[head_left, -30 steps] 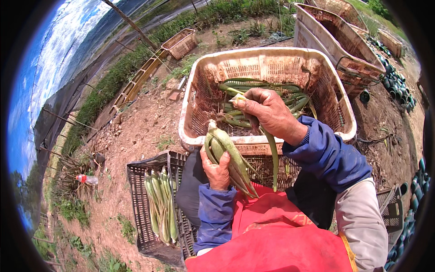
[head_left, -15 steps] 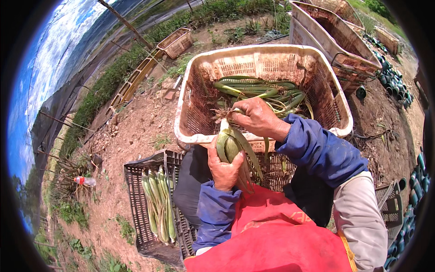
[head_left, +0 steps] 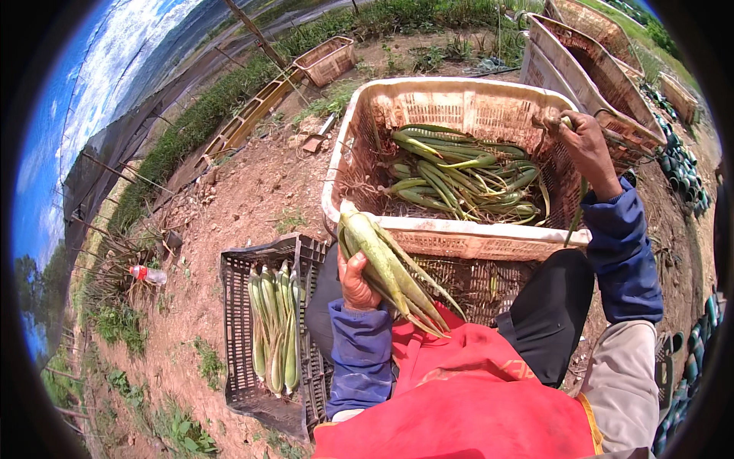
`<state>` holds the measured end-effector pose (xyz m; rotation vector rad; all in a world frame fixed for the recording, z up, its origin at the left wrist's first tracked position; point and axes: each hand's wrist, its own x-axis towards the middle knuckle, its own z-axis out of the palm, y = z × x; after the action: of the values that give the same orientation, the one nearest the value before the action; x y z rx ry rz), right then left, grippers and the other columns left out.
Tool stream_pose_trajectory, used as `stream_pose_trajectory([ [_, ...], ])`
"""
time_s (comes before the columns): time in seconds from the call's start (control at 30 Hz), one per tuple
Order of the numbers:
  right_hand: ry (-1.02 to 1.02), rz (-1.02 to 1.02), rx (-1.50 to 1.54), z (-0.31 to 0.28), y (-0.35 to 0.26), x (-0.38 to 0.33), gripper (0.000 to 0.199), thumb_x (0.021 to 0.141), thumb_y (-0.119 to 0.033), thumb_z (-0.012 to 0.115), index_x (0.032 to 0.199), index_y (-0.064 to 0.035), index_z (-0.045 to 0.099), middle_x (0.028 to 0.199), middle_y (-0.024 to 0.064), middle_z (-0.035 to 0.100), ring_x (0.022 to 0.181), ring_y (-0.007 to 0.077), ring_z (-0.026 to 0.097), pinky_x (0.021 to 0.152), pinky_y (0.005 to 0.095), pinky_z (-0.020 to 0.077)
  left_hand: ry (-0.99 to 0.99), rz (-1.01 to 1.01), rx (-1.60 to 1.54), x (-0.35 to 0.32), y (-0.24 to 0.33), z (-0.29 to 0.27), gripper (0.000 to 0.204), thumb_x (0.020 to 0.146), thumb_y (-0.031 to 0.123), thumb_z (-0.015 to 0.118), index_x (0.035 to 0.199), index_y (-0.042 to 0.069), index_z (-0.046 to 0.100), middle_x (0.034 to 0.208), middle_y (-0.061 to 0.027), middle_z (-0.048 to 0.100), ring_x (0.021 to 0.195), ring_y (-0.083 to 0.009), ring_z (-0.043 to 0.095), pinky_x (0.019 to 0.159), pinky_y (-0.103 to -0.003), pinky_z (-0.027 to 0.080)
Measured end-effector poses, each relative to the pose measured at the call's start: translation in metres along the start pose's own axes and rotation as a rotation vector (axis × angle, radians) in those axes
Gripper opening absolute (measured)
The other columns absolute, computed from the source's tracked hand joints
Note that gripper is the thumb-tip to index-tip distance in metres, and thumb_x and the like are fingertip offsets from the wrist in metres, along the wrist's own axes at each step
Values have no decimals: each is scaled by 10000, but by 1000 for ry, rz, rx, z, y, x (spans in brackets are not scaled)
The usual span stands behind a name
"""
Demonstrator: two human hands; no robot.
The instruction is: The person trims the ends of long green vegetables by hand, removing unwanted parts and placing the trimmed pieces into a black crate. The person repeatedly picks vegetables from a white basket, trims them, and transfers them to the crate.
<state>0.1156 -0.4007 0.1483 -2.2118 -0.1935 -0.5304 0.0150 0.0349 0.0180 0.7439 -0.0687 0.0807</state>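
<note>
My left hand (head_left: pixel 359 284) is closed around a thick-leaved green plant (head_left: pixel 386 264) with a pale trimmed base, its drying leaf tips trailing over my red apron. Up at the right rim of the large crate (head_left: pixel 459 225), my right hand (head_left: pixel 590 157) grips a long green leaf (head_left: pixel 577 218) that hangs down past the wrist. Brown root-like strands show beside those fingers. Inside this dirty white crate lies a heap of similar green plants (head_left: pixel 459 176). Left of my leg, a black crate (head_left: pixel 235 336) holds several trimmed plants (head_left: pixel 274 329) in a row.
Stacked dirty crates (head_left: pixel 592 73) stand at the far right, near dark green rounded objects (head_left: pixel 680 164). A smaller crate (head_left: pixel 327 61) and a yellow ladder-like frame (head_left: pixel 252 115) lie far left. A plastic bottle (head_left: pixel 149 275) rests on the soil.
My right hand has pulled away from the plant's base, moving right with the leaf. My left hand keeps hold of the plant, which now leans left at its base. The view has shifted slightly.
</note>
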Motion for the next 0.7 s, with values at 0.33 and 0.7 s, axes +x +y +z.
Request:
stream_pose_trajectory([
  [0.33, -226, 1090, -1291, -484, 209, -409, 350, 766, -249, 712, 872, 64, 596, 766, 276, 612, 778, 405, 649, 740, 483, 524, -536, -240, -714, 19, -11, -75, 692, 1053, 483, 455, 1629, 170, 232, 1500, -263, 461, 1302, -443, 528, 1062, -606, 430],
  [0.7, -175, 1317, -950, -478, 178, -640, 697, 922, -599, 593, 1018, 76, 737, 1005, 310, 718, 1004, 396, 693, 934, 508, 500, -348, -225, -479, 27, -12, -49, 863, 917, 579, 635, 1507, 7, 371, 1334, -227, 569, 1157, -409, 615, 908, -571, 569],
])
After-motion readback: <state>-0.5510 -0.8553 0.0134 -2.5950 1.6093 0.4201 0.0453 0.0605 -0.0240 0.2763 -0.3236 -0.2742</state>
